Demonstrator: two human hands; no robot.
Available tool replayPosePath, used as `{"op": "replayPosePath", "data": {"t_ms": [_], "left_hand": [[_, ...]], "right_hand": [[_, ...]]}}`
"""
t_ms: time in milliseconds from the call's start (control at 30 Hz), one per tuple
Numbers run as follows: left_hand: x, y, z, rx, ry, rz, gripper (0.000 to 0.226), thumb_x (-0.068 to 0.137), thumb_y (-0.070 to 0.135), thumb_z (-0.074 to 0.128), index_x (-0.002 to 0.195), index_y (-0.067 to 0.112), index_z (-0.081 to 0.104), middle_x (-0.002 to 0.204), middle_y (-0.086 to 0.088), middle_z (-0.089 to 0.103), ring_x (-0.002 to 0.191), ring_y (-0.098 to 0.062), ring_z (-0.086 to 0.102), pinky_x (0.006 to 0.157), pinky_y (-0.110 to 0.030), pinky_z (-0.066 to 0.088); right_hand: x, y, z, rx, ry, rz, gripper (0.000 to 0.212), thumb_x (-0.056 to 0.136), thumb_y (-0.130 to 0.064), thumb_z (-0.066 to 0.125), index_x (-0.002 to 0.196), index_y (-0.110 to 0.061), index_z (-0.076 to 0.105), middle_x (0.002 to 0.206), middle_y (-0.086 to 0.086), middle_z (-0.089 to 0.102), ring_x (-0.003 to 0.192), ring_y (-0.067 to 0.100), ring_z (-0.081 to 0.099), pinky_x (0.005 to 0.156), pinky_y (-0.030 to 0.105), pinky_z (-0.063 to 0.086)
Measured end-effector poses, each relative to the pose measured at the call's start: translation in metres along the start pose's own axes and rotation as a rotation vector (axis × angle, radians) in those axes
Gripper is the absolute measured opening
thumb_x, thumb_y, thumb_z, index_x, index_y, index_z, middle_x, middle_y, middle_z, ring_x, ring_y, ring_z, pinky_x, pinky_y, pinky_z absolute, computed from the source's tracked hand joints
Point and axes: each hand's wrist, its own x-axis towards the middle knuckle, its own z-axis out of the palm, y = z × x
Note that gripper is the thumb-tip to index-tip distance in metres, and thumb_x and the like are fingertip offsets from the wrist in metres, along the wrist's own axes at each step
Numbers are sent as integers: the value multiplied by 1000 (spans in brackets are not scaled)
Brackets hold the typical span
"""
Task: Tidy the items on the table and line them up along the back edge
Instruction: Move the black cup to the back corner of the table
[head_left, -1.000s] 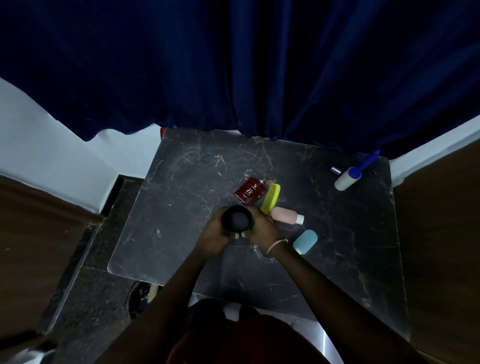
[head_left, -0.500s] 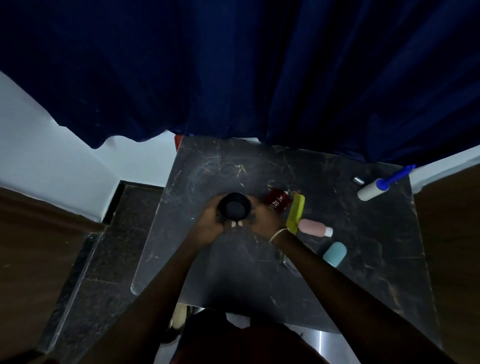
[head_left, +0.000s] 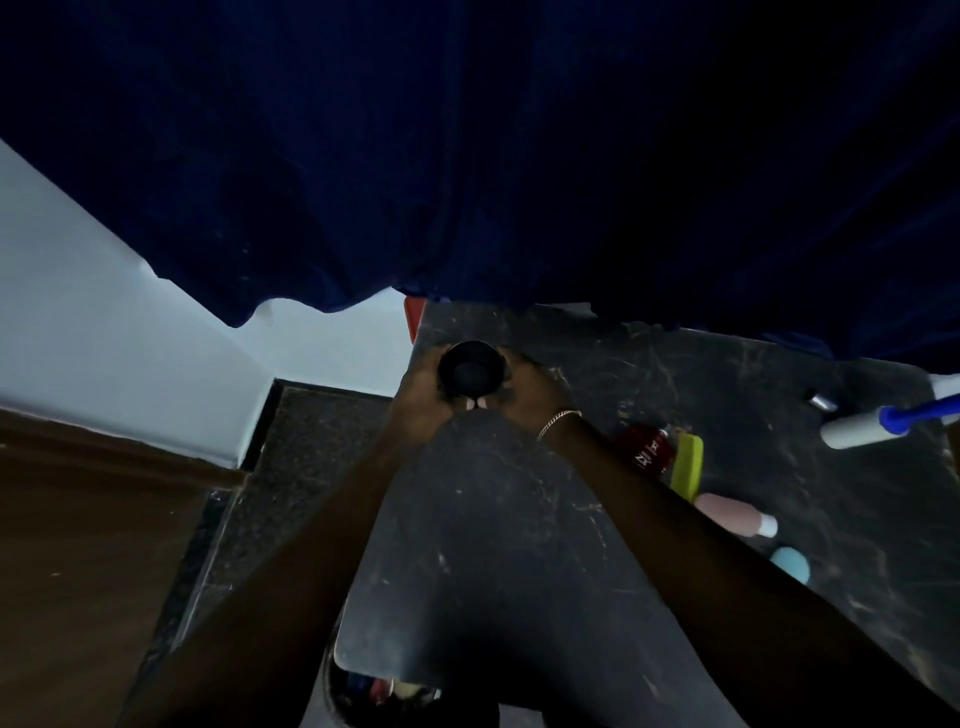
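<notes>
I have the black cup (head_left: 471, 370) held in my left hand (head_left: 422, 401) and right hand (head_left: 531, 391) at the worktop's (head_left: 498, 519) 11 o'clock corner, and I think the rest near 3 o'clock are still left to line up.

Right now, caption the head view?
Both hands, left and right, hold black cup at table's back-left corner.

A home room: dark marble table (head_left: 519, 545) of toiletries below a navy curtain (head_left: 467, 156).
</notes>
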Motion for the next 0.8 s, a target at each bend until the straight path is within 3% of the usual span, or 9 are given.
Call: {"op": "replayPosePath", "data": {"t_ms": [100, 167, 233, 400, 567, 700, 800], "left_hand": [[28, 0, -7, -3, 13, -56, 52, 89, 7, 75, 135, 24, 56, 114, 24, 57, 99, 21, 57, 81, 8, 39], [43, 1, -11, 23, -25, -89, 58, 88, 11, 76, 140, 23, 52, 133, 10, 59, 116, 4, 57, 102, -10, 44], [54, 0, -14, 39, -54, -77, 70, 84, 8, 78, 146, 21, 48, 146, -3, 55, 131, -19, 54, 110, -31, 44], [80, -12, -14, 45, -51, -90, 76, 84, 12, 80, 150, 25, 45, 151, -4, 54, 138, -23, 52, 116, -37, 43], [92, -27, -14, 120, -56, -29, 70, 84, 7, 80, 146, 13, 50, 147, -11, 56, 136, -27, 54, 111, -33, 42], [97, -29, -15, -9, -91, -99, 82, 79, 8, 84, 149, 23, 45, 149, -6, 53, 132, -22, 53, 110, -40, 51], [100, -33, -13, 31, -104, -110, 87, 79, 17, 86, 153, 23, 41, 152, -7, 52, 138, -25, 51, 116, -40, 44]], "right_hand": [[28, -4, 4, -13, -16, 13, 71, 71, -16, 81, 136, -18, 52, 130, 7, 66, 119, 26, 63, 102, 40, 51], [44, -7, 6, -11, -15, 31, 72, 73, -16, 78, 139, -17, 49, 131, 10, 65, 121, 29, 62, 104, 43, 49], [57, -8, 7, -24, -18, 47, 78, 75, -18, 78, 144, -18, 42, 132, 11, 64, 121, 31, 62, 105, 43, 49], [75, -2, 7, -62, 15, 27, 79, 76, -23, 77, 147, -23, 41, 133, 8, 64, 122, 27, 62, 106, 39, 49], [83, 0, 11, -83, 2, 12, 79, 78, -22, 77, 147, -17, 40, 135, 10, 62, 124, 30, 59, 105, 40, 49], [85, 1, 13, -65, -27, 32, 85, 80, -25, 76, 151, -18, 31, 143, 10, 53, 131, 30, 53, 109, 43, 46], [86, 2, 13, -69, -45, 53, 88, 81, -27, 76, 154, -19, 27, 147, 10, 50, 135, 30, 49, 111, 44, 43]]}}
